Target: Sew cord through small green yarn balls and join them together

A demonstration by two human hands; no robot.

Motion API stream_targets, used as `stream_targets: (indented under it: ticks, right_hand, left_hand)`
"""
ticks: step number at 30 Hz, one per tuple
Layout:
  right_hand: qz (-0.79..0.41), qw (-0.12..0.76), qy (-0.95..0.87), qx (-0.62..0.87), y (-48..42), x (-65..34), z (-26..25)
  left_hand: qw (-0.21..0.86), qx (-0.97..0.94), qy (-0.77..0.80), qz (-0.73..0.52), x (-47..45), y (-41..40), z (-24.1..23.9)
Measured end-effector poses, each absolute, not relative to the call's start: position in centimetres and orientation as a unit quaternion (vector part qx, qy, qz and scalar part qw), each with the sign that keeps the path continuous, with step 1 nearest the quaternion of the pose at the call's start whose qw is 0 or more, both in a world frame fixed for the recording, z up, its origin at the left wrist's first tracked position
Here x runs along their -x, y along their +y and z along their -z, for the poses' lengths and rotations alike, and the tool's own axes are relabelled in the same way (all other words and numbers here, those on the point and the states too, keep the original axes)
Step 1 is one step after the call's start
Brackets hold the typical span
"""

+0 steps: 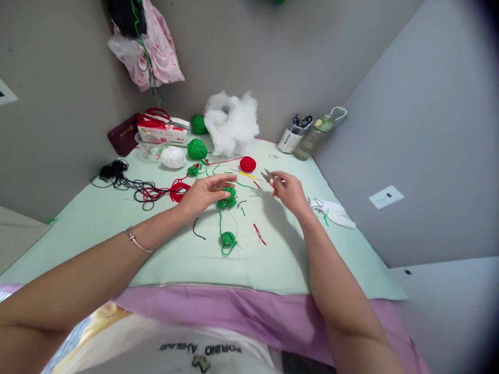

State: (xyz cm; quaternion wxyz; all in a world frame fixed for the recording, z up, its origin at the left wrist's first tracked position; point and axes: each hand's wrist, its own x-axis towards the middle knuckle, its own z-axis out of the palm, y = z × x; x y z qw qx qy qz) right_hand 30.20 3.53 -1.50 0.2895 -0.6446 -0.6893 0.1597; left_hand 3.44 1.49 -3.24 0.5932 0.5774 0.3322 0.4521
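Observation:
My left hand [205, 195] is at a small green crocheted piece [226, 201], its thumb against the piece and its fingers stretched above. A short green strand rises from the piece towards those fingertips. In my right hand [288, 191] is a pair of small scissors [267, 175] with red on the handle, blades parted and pointing left. Nearer me lies a small green crocheted ball [228, 239] with a loop of green yarn. Between the hands lies a yellow-handled crochet hook [248, 175]. Another green piece with red bits [193, 170] lies beyond my left hand.
Behind are a red yarn ball [248, 164], green yarn [197, 149], white yarn [172, 157] and white stuffing [232, 124]. Tangled black yarn [114, 169] spreads left. Large red-handled scissors [158, 117] lie on a box. A pen cup [290, 137] and bottle [314, 136] stand back right.

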Motion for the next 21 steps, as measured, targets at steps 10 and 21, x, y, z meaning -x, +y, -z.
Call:
stream_targets:
  ticks: [10,21]
  right_hand:
    - [-0.289,0.232,-0.802,0.469,0.1,-25.1,0.3]
    - [-0.258,0.204,-0.79,0.517,-0.1,-25.3,-0.5]
  left_hand:
    - [0.561,-0.617,0.34,-0.434,-3.8,1.0,3.3]
    - [0.52,-0.652,0.367,-0.412,-3.8,0.5,2.8]
